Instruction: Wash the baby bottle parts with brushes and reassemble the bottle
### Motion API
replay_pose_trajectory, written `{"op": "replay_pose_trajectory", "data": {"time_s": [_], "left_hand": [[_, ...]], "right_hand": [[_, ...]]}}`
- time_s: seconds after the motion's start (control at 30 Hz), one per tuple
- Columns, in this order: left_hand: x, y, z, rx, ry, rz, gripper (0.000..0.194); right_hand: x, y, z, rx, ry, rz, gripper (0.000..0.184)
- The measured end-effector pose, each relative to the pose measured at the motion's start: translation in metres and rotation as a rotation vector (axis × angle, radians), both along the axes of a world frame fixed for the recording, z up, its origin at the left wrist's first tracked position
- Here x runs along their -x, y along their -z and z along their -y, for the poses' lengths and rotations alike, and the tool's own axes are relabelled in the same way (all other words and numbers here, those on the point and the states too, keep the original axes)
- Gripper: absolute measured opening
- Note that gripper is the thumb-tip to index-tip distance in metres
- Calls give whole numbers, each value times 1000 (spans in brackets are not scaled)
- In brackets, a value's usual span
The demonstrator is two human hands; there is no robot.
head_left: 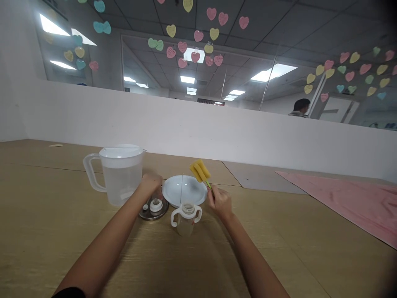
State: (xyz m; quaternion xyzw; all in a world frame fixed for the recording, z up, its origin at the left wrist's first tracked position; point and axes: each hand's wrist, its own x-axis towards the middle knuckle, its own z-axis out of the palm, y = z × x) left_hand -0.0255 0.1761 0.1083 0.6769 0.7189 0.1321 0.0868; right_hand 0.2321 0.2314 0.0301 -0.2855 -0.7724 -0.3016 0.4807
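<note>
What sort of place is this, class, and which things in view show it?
Probably an office or training room, though it could be another indoor workplace: heart-shaped notes stuck on glass, ceiling lights beyond it, and a broad work surface bearing a handled bottle.

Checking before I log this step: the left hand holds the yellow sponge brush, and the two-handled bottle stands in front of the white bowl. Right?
Not quite: in the head view, the right hand holds the yellow sponge brush, not the left hand. The two-handled bottle does stand in front of the white bowl.
</note>
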Motion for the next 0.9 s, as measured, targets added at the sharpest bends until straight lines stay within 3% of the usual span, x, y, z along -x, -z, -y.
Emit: {"op": "replay_pose_trajectory", "data": {"time_s": [0.13, 0.17, 0.23, 0.33, 0.53, 0.77, 0.9], "left_hand": [[-26, -28, 19, -35, 28, -102, 28], [-36, -33, 26, -32, 92, -88, 33], [-55, -39, 40, 30, 371, 26, 43], [-76, -36, 53, 162, 514, -44, 57], [-87, -17, 50, 198, 497, -248, 57], [-84, -15, 42, 187, 561, -202, 46], [-78, -19, 38, 186, 727, -69, 42]], "right_hand": [[-1, 0, 0, -2, 12, -13, 25], [-1, 0, 0, 0, 14, -18, 25], [-1, 0, 0, 5, 14, -23, 25], [-1, 1, -1, 9, 19, -22, 25], [-4, 5, -3, 28, 22, -65, 24], [-5, 3, -2, 3, 35, -196, 30], [-5, 5, -5, 42, 16, -177, 32]]}}
